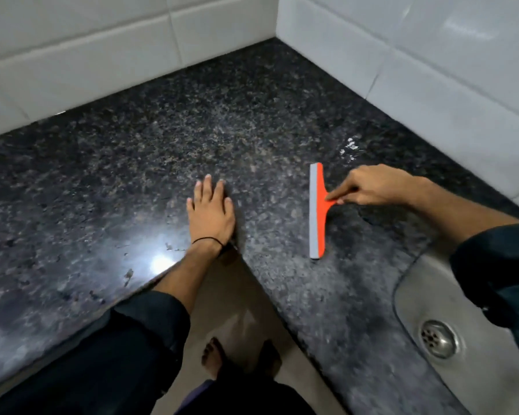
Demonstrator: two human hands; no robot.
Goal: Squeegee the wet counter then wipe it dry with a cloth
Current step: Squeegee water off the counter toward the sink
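An orange squeegee (318, 211) with a grey blade lies on the dark speckled granite counter (192, 115), blade side to the left. My right hand (369, 185) pinches its short orange handle from the right. My left hand (212, 209) rests flat on the counter, fingers straight, at the inner corner of the L-shaped top, left of the squeegee. A small patch of water (349, 149) glistens beyond the squeegee. No cloth is in view.
White tiled walls (432, 55) close the counter at the back and right. A steel sink (432, 310) with its drain (439, 339) sits at the lower right. Below the counter edge are the floor and my bare feet (213, 359).
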